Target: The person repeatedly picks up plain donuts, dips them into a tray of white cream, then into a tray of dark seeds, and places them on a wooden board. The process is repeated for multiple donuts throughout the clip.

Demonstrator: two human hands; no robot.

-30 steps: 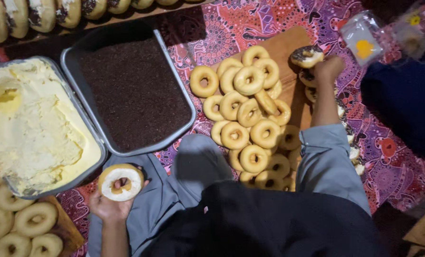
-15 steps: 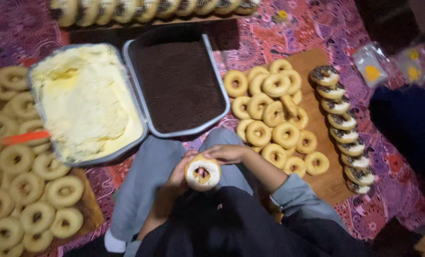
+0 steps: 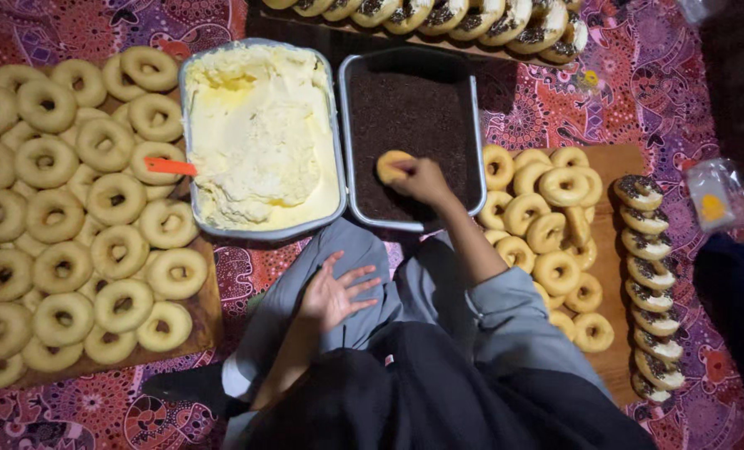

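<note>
My right hand [image 3: 420, 180] grips a doughnut [image 3: 392, 166] and presses it down into the dark sprinkles in the grey tray [image 3: 411, 142]. My left hand [image 3: 335, 292] rests flat on my grey-trousered knee, fingers spread, holding nothing. Left of the sprinkle tray stands a second tray of pale yellow cream [image 3: 258, 133]. An orange spatula handle [image 3: 170, 167] sticks out of the cream tray's left side.
A wooden board of several plain doughnuts [image 3: 80, 217] lies at the left. Another board of plain doughnuts [image 3: 555, 242] lies at the right, with a row of sprinkled doughnuts [image 3: 649, 283] along its edge. More coated doughnuts [image 3: 439, 17] line the top. A patterned cloth covers the floor.
Both hands held the cream-topped doughnut over my lap. My right hand has since carried it forward into the sprinkle tray, and my left hand has dropped onto my knee.
</note>
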